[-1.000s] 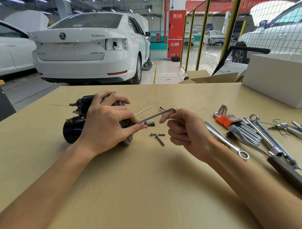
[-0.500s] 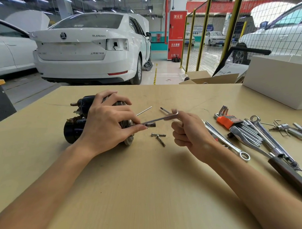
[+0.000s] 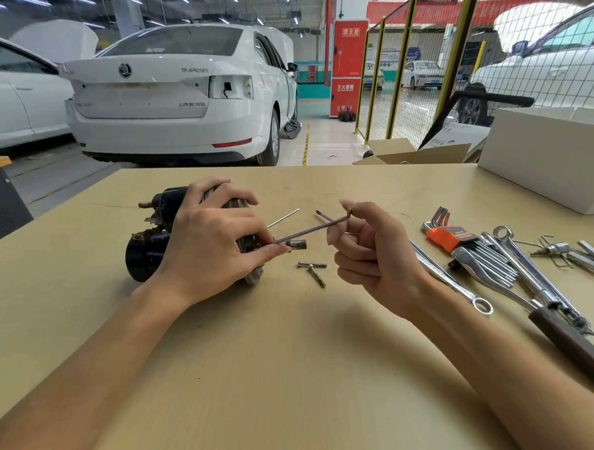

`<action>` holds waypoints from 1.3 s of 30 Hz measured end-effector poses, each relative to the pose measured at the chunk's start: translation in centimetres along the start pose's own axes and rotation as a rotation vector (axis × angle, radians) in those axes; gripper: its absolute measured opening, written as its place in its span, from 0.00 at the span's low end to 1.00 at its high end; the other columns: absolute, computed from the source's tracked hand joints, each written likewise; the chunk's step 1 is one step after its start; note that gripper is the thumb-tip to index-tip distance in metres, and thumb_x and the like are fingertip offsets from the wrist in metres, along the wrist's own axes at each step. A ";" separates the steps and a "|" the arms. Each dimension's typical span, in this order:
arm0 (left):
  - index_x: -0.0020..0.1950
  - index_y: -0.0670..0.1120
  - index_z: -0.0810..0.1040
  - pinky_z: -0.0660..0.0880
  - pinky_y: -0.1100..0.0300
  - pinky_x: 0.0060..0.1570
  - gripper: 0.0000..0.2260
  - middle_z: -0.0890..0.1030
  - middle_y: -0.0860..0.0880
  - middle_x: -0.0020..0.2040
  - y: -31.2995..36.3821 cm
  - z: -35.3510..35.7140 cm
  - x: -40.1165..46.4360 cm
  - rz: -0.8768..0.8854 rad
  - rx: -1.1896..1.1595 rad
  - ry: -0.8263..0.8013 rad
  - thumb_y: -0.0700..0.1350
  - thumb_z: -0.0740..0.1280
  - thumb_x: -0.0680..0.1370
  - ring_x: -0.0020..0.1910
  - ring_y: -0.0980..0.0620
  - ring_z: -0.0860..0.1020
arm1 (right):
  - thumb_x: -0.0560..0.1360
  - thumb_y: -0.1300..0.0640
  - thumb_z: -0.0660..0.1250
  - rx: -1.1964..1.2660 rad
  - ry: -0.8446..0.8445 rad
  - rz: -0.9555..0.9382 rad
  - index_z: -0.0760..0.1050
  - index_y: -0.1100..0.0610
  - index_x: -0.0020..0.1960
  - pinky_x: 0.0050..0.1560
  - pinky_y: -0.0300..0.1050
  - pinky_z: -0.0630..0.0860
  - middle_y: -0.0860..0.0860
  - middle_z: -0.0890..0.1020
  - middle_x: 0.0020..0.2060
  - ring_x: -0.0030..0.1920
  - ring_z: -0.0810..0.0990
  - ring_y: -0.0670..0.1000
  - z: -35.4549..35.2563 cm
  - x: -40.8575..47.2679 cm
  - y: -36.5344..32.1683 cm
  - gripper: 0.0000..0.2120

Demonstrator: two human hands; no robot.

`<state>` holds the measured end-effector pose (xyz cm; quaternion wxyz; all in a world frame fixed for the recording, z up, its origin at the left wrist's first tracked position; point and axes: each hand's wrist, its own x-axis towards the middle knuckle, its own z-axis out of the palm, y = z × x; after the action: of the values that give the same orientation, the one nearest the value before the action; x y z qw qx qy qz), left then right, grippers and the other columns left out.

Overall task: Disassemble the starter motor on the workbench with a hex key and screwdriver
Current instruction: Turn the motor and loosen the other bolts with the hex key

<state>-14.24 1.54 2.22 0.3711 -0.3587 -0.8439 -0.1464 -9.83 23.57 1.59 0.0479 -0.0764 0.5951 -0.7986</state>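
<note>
On the tabletop (image 3: 283, 376), toward the left, the starter motor (image 3: 153, 246) lies on its side under the left hand (image 3: 207, 252), whose grip is closed over the housing, fingers curled across the top and one fingertip (image 3: 281, 249) stretched to touch the long shaft of the hex key (image 3: 309, 230). The key slants up to the right from the motor's end face to its bend, which hooks over the index finger of the right hand (image 3: 375, 258); that grip is loosely curled, thumb and forefinger holding the short arm. Half a second earlier the bend sat lower and the right hand further right; now the bend is raised and the hand is turned palm-up. Two loose bolts (image 3: 312, 269) lie between the hands. The motor's end face and the key's tip are hidden behind the left hand. At right lie wrenches (image 3: 455, 284) and a hex key set (image 3: 450, 235), partly cut off.
</note>
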 end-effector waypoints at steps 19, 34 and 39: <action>0.37 0.52 0.86 0.62 0.54 0.65 0.17 0.83 0.56 0.38 0.2 -0.1 0.1 0.048 -0.047 0.038 0.63 0.67 0.72 0.53 0.53 0.77 | 0.82 0.59 0.57 -0.171 0.181 -0.033 0.80 0.56 0.48 0.21 0.35 0.55 0.46 0.58 0.24 0.22 0.55 0.46 -0.1 0.3 0.7 0.13; 0.39 0.52 0.86 0.66 0.47 0.64 0.16 0.84 0.53 0.42 0.2 -0.1 0.1 0.043 0.010 0.007 0.63 0.69 0.71 0.54 0.49 0.79 | 0.74 0.47 0.60 -0.023 -0.091 -0.071 0.79 0.56 0.37 0.21 0.36 0.57 0.45 0.55 0.22 0.21 0.52 0.45 0.0 0.0 0.4 0.16; 0.39 0.51 0.87 0.66 0.47 0.64 0.14 0.84 0.54 0.40 0.2 -0.1 0.1 0.054 0.015 0.020 0.61 0.71 0.71 0.54 0.49 0.79 | 0.73 0.47 0.62 -0.029 -0.076 -0.105 0.78 0.56 0.39 0.21 0.36 0.57 0.45 0.55 0.22 0.21 0.53 0.45 0.1 -0.1 0.4 0.14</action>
<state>-14.09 1.68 2.31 0.3859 -0.3772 -0.8313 -0.1337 -9.74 23.39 1.27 0.0275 -0.1384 0.5998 -0.7876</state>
